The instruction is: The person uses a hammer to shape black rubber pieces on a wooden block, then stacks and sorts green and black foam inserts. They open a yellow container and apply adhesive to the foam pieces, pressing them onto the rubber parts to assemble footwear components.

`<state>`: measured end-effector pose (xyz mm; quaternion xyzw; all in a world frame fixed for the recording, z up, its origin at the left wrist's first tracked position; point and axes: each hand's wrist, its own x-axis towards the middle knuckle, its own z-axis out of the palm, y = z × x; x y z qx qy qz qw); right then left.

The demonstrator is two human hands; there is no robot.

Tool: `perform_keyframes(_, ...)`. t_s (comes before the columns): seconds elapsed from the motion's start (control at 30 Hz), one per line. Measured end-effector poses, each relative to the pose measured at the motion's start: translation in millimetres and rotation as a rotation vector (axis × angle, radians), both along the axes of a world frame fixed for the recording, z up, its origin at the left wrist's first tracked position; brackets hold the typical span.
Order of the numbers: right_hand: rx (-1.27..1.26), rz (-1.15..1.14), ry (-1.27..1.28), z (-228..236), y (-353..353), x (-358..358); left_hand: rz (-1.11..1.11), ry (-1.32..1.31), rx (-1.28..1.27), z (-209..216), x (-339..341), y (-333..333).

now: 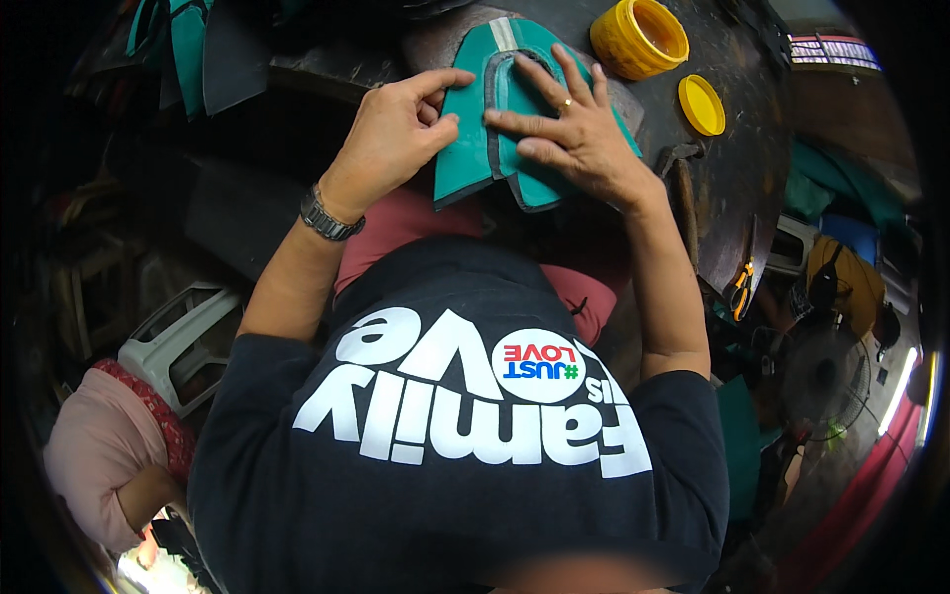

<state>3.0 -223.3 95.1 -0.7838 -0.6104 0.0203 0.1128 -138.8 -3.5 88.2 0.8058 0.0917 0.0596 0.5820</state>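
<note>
A flat green shoe upper (465, 148) with dark edging and a pale strip at its top lies at the near edge of the dark workbench. My left hand (396, 124), with a watch at the wrist, has its fingers curled at the upper's left edge. The index fingertip and thumb rest on the green face. Spread across the upper's right half, my right hand (584, 129) presses down with fingers apart, a ring on one of them. The upper's right edge is partly hidden beneath this hand.
Beyond my right hand stand an open yellow tub (633, 42) and its yellow lid (702, 105). Orange-handled cutters (740, 289) lie at the bench's right edge. Green and black pieces (193, 59) hang at upper left. A white stool (178, 342) and another person (104, 450) are at left.
</note>
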Motion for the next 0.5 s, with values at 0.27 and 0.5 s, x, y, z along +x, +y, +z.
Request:
perform_keyframes(0.27, 0.506, -0.313, 0.208, 77, -33, 64, -0.011, -0.016, 0.157, 20, 18, 15)
perform_keyframes(0.5, -0.124, -0.793, -0.301, 62, -17, 148, -0.064, -0.103, 0.340, 19, 11, 13)
